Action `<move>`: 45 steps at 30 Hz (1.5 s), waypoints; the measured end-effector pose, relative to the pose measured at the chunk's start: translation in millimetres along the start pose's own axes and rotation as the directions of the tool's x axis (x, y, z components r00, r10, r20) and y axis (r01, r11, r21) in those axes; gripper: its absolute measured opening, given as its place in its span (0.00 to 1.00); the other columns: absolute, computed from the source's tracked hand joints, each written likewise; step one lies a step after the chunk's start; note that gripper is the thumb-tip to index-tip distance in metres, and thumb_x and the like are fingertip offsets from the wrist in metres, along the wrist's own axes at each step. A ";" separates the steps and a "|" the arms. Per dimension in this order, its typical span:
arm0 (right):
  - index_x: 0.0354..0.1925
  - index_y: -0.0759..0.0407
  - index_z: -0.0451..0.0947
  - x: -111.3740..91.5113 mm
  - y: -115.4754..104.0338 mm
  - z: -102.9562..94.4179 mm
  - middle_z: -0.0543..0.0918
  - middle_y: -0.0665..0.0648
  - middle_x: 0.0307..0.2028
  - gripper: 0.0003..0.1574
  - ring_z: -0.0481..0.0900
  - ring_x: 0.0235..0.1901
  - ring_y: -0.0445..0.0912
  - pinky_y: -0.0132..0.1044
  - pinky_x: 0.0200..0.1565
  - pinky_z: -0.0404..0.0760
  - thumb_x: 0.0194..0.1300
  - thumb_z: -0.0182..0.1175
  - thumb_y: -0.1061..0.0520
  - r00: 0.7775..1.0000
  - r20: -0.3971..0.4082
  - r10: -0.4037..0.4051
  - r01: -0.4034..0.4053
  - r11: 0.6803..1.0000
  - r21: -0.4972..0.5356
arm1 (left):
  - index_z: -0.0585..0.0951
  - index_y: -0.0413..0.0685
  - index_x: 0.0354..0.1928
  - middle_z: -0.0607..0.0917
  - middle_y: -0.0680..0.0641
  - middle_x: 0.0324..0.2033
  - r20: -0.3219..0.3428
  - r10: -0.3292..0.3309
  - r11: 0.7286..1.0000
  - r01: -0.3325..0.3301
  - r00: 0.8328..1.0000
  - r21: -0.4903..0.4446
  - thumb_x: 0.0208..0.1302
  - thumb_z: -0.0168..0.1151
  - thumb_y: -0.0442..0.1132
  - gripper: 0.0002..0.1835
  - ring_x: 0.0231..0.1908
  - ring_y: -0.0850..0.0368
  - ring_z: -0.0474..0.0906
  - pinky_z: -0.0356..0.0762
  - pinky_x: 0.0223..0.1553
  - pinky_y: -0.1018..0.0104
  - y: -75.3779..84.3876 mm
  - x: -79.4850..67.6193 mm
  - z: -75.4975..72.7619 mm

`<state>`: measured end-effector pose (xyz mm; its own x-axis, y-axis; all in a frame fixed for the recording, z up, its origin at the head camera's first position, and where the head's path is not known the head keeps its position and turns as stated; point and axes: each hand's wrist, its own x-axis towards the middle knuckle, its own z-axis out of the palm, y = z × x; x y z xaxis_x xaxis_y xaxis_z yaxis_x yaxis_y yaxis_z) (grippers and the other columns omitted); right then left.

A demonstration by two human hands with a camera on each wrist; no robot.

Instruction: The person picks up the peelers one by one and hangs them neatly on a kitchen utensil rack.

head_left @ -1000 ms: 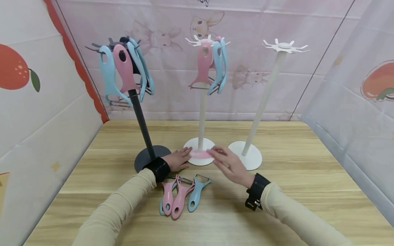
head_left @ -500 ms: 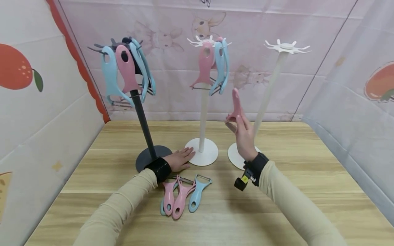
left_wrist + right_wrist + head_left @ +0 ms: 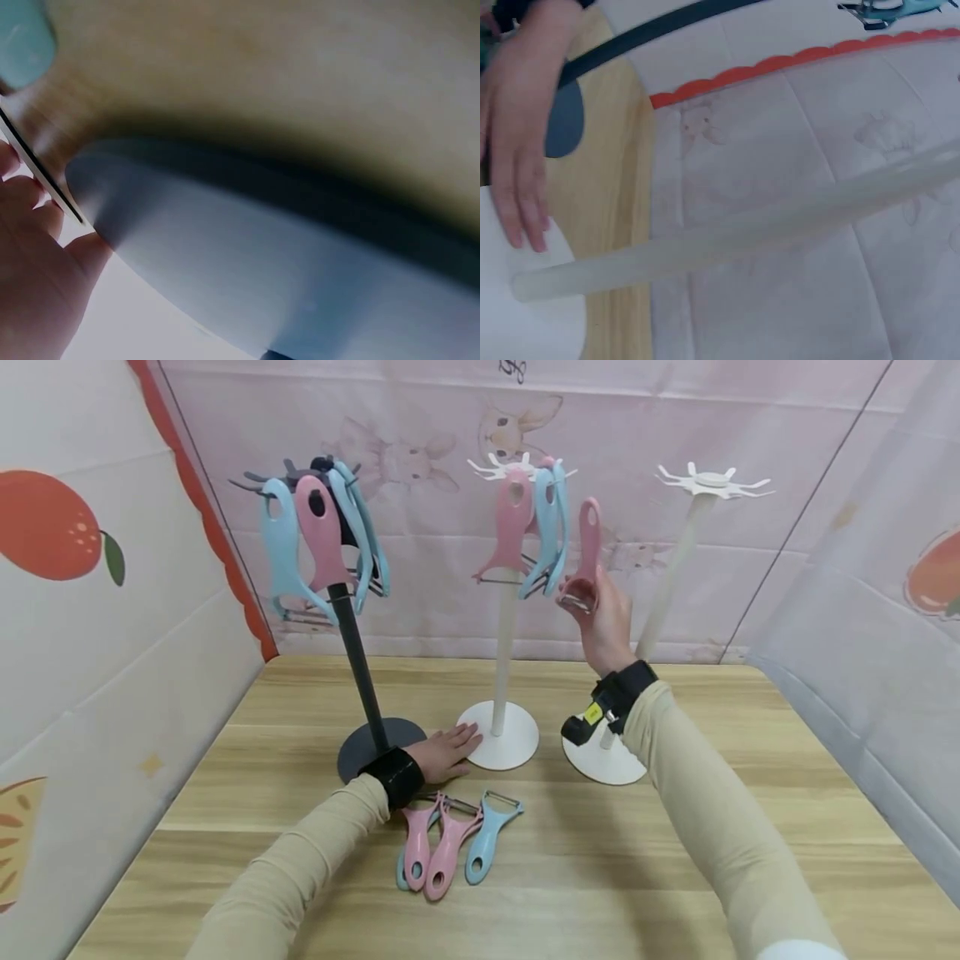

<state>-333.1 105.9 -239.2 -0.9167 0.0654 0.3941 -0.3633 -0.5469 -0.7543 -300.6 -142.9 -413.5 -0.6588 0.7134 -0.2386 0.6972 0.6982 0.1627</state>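
My right hand (image 3: 609,622) holds a pink peeler (image 3: 590,539) by its blade end, handle hole upward, just right of the peelers hanging on the middle white stand (image 3: 504,652). A pink peeler (image 3: 513,522) and blue peelers (image 3: 551,527) hang from that stand's hooks, with another pink one mostly hidden behind. Fingers straight, my left hand (image 3: 447,753) rests on the edge of the stand's round base (image 3: 517,747); the right wrist view shows this too. Below it on the table lie pink peelers (image 3: 452,852) and a blue peeler (image 3: 491,839), one more blue partly covered.
To the left, a black stand (image 3: 358,668) carries several blue, pink and black peelers; its dark base (image 3: 225,225) fills much of the left wrist view. At right stands a white stand (image 3: 712,485) with bare hooks. Printed cloth walls (image 3: 645,427) enclose the wooden table (image 3: 720,827).
My right hand has lifted the pink peeler from near the middle base up to hook height, turning it upright and then bringing it leftward toward the hanging peelers. The left hand stays in place.
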 end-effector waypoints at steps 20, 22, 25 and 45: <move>0.31 0.61 0.81 55.1 -16.0 37.8 0.76 0.55 0.25 0.11 0.74 0.28 0.44 0.34 0.37 0.74 0.65 0.56 0.57 0.998 -0.066 0.015 -0.016 1.000 -0.002 | 0.49 0.39 0.70 0.45 0.38 0.69 -0.013 0.014 1.000 -0.014 1.000 -0.019 0.70 0.43 0.45 0.32 0.68 0.44 0.40 0.48 0.62 0.44 5.1 8.7 7.8; 0.34 0.61 0.80 55.9 -17.8 37.5 0.75 0.56 0.26 0.11 0.74 0.28 0.45 0.35 0.37 0.74 0.65 0.55 0.56 0.999 -0.037 0.034 -0.035 0.999 -0.034 | 0.49 0.39 0.70 0.46 0.37 0.69 -0.017 0.020 1.000 -0.020 1.000 -0.016 0.70 0.43 0.45 0.32 0.68 0.44 0.40 0.49 0.62 0.43 6.5 9.0 7.3; 0.35 0.61 0.78 56.6 -19.5 36.3 0.75 0.56 0.27 0.12 0.74 0.30 0.46 0.36 0.39 0.74 0.66 0.53 0.54 0.998 0.022 0.059 -0.057 0.996 -0.072 | 0.50 0.38 0.69 0.47 0.37 0.69 -0.028 0.032 0.999 -0.032 0.999 -0.011 0.70 0.44 0.45 0.32 0.68 0.43 0.41 0.50 0.61 0.43 7.2 10.3 8.3; 0.36 0.58 0.78 29.1 11.1 9.6 0.82 0.55 0.34 0.26 0.76 0.40 0.46 0.40 0.47 0.70 0.74 0.34 0.51 0.978 0.127 0.165 -0.170 0.985 0.033 | 0.50 0.35 0.69 0.47 0.34 0.68 0.011 -0.005 0.999 0.005 1.000 -0.041 0.70 0.45 0.43 0.32 0.67 0.40 0.41 0.48 0.61 0.42 4.4 -0.6 -6.2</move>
<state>-362.2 93.8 -231.1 -0.9355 -0.1322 0.3277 -0.1960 -0.5775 -0.7925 -298.9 -139.9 -406.7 -0.6589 0.7093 -0.2503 0.6814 0.7039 0.2008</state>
